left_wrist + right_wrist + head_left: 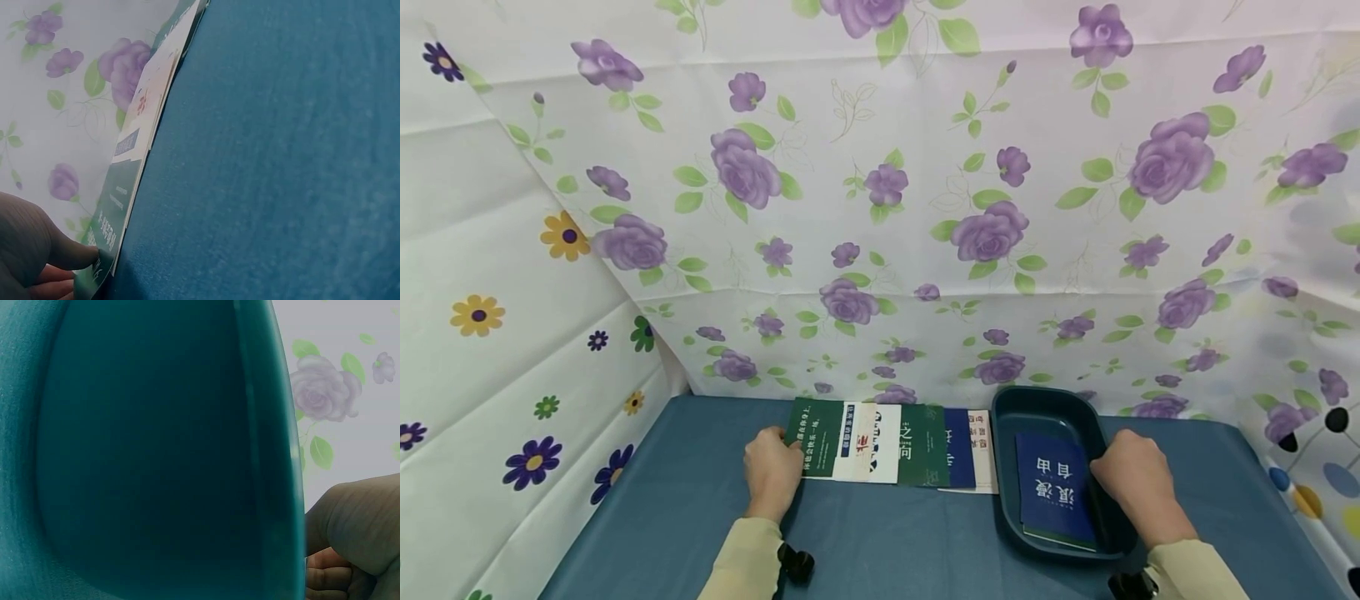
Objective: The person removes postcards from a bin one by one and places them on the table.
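My left hand (772, 475) pinches the left end of a thin green booklet (820, 435) with white print. In the left wrist view, the thumb presses on the corner of its cover. The booklet lies leftmost in an overlapping row with a white booklet (886, 443), another green booklet (922, 446), a dark blue booklet (958, 450) and a pale one with red print (982, 450). My right hand (1135, 479) grips the right rim of a dark teal tray (1037, 398), its fingers curled at the edge. Inside the tray lies a dark blue booklet (1054, 483) with white characters, upside down.
A blue cloth (887, 542) covers the table under the row and the tray. Behind it hangs a white sheet (917, 250) with purple flowers, close to the back of the row. Another flowered sheet (512, 375) borders the left side.
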### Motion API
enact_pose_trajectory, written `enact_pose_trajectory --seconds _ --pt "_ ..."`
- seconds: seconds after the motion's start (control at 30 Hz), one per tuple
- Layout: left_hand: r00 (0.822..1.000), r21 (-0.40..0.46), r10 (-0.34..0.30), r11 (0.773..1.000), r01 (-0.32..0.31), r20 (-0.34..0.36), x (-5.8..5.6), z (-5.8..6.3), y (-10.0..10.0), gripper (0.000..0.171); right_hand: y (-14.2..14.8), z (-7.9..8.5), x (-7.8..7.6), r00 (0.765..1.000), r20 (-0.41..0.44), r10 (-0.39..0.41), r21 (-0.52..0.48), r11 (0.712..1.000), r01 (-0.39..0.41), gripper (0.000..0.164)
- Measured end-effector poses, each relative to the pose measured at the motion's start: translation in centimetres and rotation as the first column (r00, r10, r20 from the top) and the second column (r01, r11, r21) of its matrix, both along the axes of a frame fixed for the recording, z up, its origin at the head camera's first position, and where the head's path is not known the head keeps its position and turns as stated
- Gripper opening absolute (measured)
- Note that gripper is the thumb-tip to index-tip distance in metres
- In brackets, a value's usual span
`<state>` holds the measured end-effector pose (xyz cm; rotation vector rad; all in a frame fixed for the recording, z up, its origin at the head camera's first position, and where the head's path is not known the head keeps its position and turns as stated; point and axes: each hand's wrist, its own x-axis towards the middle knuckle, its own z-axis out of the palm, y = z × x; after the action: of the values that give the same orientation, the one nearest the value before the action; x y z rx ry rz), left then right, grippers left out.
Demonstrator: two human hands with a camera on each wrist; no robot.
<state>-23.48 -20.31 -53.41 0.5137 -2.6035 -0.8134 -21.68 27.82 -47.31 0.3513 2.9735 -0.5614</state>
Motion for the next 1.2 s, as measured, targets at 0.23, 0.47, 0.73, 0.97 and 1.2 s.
enact_pose_trajectory --seconds 0.23,0.47,0.73,0.97,1.2 --pt "1.0 -0.058 0.013 0.998 -0.012 0.02 0.0 -0.1 -0.1 0.031 -0.1 0.0 0.2 0.999 -0.032 0.005 -0.006 1.0 -0.005 0.024" --pt "1.0 -0.092 0.015 0.996 -0.015 0.005 0.1 -0.3 -0.2 0.027 -0.1 0.0 0.3 1.0 -0.024 0.004 -0.015 1.0 -0.005 0.024" --pt "1.0 -0.118 0.01 0.993 -0.012 -0.015 0.2 -0.3 -0.2 0.016 -0.1 -0.1 0.4 0.999 -0.037 0.01 -0.012 1.0 -0.01 0.025" --pt "0.999 -0.08 -0.003 0.997 -0.001 -0.051 0.3 0.6 0.4 0.018 -0.1 -0.3 0.1 0.999 -0.048 0.011 -0.015 1.0 -0.011 0.026" --pt "0.985 -0.082 -0.055 0.996 0.042 -0.165 -0.1 3.4 3.3 0.023 0.0 -0.3 0.1 0.999 -0.049 0.002 -0.022 1.0 -0.003 0.025"
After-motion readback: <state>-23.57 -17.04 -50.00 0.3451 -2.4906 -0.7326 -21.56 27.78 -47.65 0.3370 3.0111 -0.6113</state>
